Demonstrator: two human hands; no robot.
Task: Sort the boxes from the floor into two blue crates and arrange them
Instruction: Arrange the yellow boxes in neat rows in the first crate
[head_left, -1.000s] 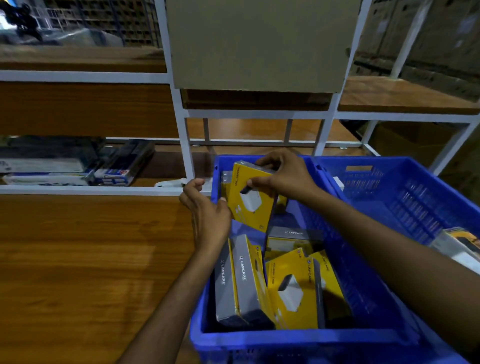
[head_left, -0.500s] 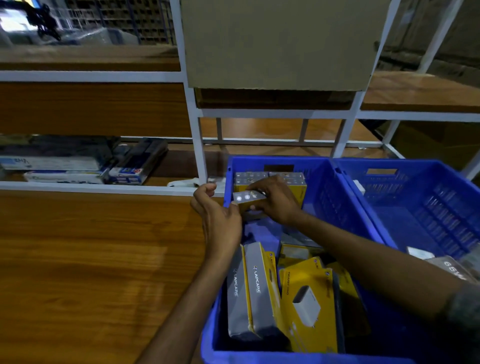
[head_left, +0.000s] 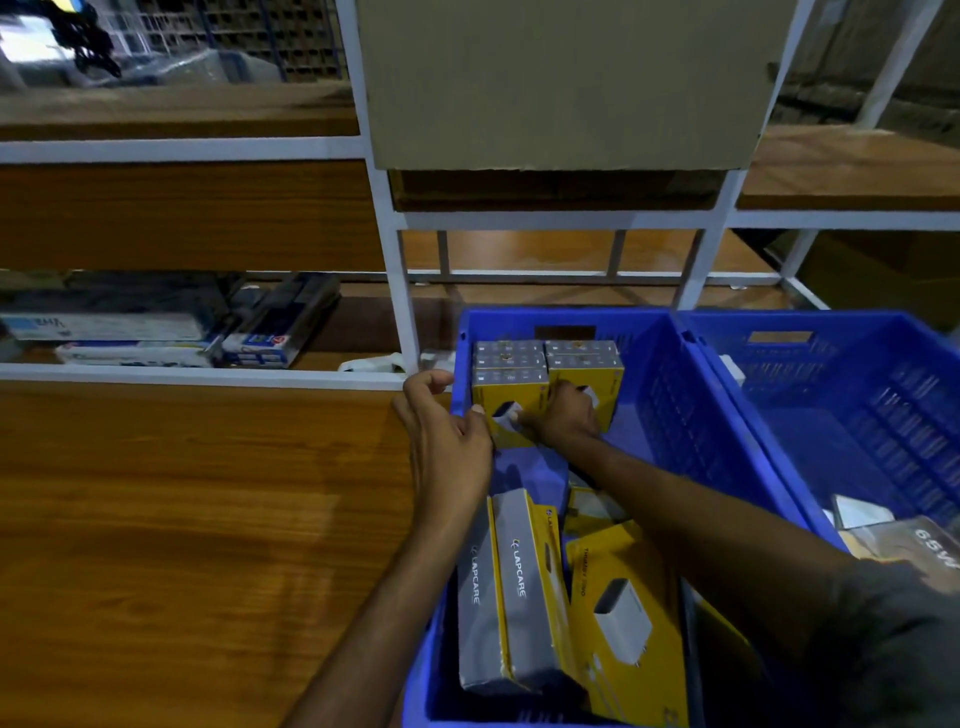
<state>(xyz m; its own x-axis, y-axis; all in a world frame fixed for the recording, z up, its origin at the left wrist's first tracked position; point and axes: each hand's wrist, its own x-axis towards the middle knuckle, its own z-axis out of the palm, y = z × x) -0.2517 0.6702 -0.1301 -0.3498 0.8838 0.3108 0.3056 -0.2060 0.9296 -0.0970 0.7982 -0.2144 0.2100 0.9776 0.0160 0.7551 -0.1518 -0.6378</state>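
Wood-grain boards and white metal shelving (head_left: 400, 291) fill the background, with a large brown carton (head_left: 566, 83) on an upper shelf and a few flat dark packages (head_left: 156, 327) lying on the low shelf to the left. Two blue crates sit side by side against the shelving on the wooden worktop (head_left: 182, 519). The left crate (head_left: 691, 415) holds yellow and grey boxes: a neat upright stack of boxes (head_left: 545, 364) stands against its far wall, while nearer the camera two grey "LAPCARE" boxes (head_left: 509, 592) lie on edge beside a loose yellow charger box (head_left: 623, 613) lying tilted. The right crate (head_left: 852, 415) is mostly bare blue floor, with a couple of pale packages (head_left: 883, 525) at its near edge. The left hand (head_left: 447, 441) hovers over the left crate's left rim, its fingers (head_left: 431, 382) curled loosely and partly spread, the thumb tip touching the near face of the front yellow box (head_left: 506, 410) of the stack. The right hand (head_left: 561, 421) reaches in across the crate and lies against that same front row, fingers pressed together and flat on the box faces; whether they grip anything cannot be told, since the fingertips are hidden against the boxes. A dark sleeve (head_left: 893, 639) shows at the lower right.
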